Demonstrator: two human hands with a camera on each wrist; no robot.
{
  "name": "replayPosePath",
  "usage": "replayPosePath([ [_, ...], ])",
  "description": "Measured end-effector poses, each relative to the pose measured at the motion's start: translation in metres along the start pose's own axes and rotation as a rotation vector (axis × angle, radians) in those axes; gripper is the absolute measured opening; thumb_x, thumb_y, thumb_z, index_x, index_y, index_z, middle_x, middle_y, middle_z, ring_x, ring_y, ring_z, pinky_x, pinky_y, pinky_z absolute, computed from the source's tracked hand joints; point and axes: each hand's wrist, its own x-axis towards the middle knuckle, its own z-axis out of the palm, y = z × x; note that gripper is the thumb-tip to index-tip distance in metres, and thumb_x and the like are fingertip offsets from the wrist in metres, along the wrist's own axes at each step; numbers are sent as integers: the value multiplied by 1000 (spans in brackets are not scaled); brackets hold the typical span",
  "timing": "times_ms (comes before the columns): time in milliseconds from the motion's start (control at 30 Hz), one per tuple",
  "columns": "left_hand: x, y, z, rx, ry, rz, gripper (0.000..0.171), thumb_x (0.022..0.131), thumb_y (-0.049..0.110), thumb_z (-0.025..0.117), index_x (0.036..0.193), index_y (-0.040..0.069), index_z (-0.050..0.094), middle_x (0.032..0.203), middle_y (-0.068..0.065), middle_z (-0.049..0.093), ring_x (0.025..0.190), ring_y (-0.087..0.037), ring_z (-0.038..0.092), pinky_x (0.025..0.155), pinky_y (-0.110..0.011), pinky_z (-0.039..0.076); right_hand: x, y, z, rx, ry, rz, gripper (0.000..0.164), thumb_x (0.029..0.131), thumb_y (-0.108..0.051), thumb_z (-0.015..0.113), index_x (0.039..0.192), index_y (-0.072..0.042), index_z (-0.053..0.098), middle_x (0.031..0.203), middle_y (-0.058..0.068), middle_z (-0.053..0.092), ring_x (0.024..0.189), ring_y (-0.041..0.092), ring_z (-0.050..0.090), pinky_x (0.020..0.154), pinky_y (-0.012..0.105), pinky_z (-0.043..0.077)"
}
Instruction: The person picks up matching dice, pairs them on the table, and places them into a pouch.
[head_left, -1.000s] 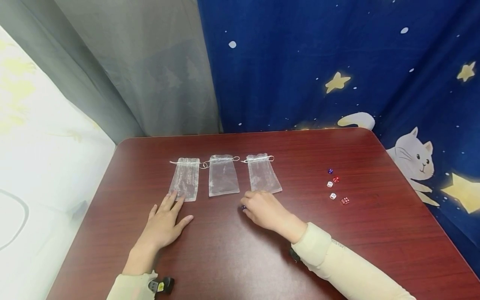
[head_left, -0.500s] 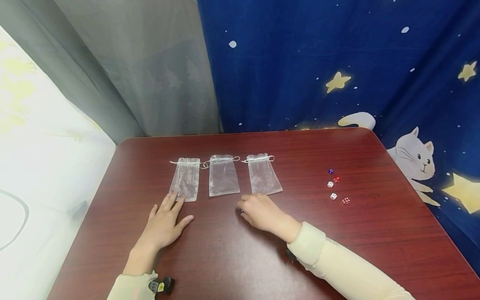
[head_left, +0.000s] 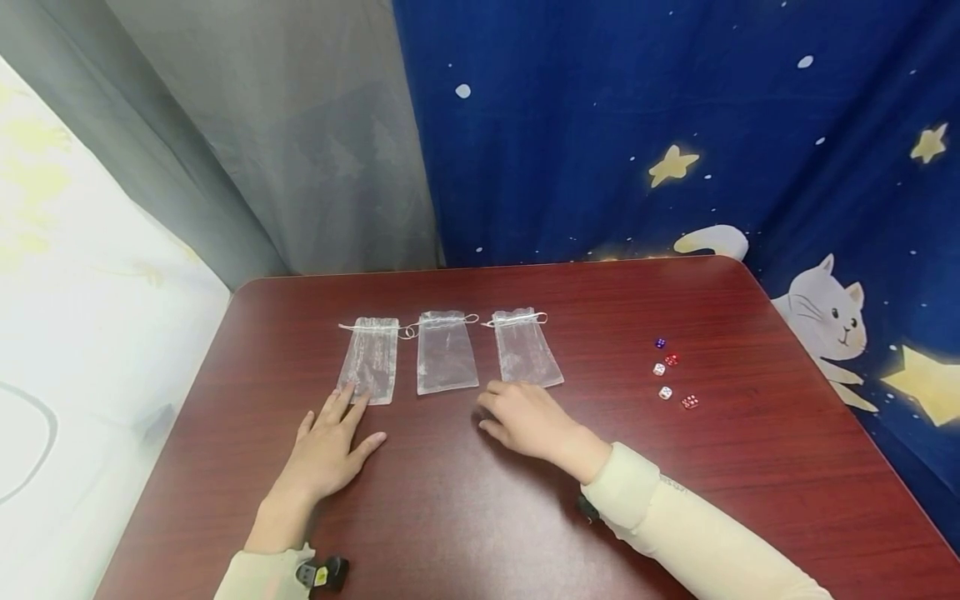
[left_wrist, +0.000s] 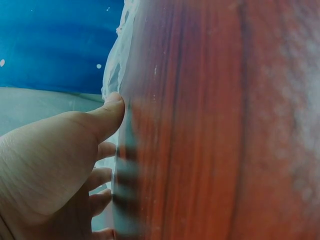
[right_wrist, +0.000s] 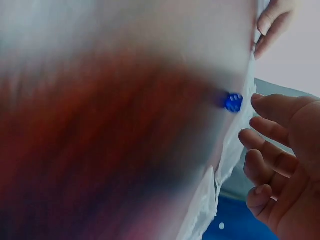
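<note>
Three sheer white drawstring pouches lie side by side: a left pouch (head_left: 372,358), a middle pouch (head_left: 446,354) and a right pouch (head_left: 527,350). My left hand (head_left: 322,454) lies spread on the table, its fingertips on the lower edge of the left pouch. Just below the right pouch is my right hand (head_left: 532,421), fingers loosely bent. In the right wrist view a blue die (right_wrist: 233,102) sits on the tabletop, a small gap from the thumb and fingers (right_wrist: 270,155). The head view does not show that die, as the hand covers it.
On the right part of the brown table (head_left: 750,483) lie several other dice: a dark blue die (head_left: 660,342), a white die (head_left: 665,392) and a red die (head_left: 690,402) among them. Curtains (head_left: 600,125) hang behind the far edge.
My right hand, which held the blue die, shifted slightly left, let it go on the table, and has drawn slightly back up and right. The left hand stays put.
</note>
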Motion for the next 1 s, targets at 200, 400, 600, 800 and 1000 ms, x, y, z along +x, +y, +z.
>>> replayPosePath([
  [200,0,1,-1,2,2,-1,72,99,44,61,154,2,40,162,-25,26,148,-46,22,112,-74,18,-4,15,-12,12,32,43,21,90,-26,77,106,-13,74,92,-3,66,78,15,67,70,35,58],
  [400,0,2,-2,3,-4,-8,72,99,44,62,154,2,40,162,-25,26,149,-47,22,112,-74,17,-10,32,-21,-12,79,75,23,89,-26,78,108,-13,75,99,-1,70,85,18,71,75,40,59],
  [600,0,2,-1,9,-11,-11,73,100,45,60,154,3,39,162,-25,25,149,-46,21,112,-74,17,-17,45,-28,-47,90,109,25,88,-26,79,108,-12,74,96,1,69,84,19,69,74,40,58],
  [800,0,3,-1,11,-8,-8,72,100,45,60,154,3,40,162,-25,26,149,-46,22,111,-74,18,-24,52,-35,-42,92,147,30,88,-25,79,112,-8,74,105,5,72,95,24,70,83,45,58],
  [1000,-1,3,0,8,-12,-7,73,100,46,59,155,3,39,162,-25,25,149,-46,21,111,-74,17,-30,62,-38,-45,79,200,29,90,-26,77,113,-9,73,105,4,71,97,24,68,84,44,56],
])
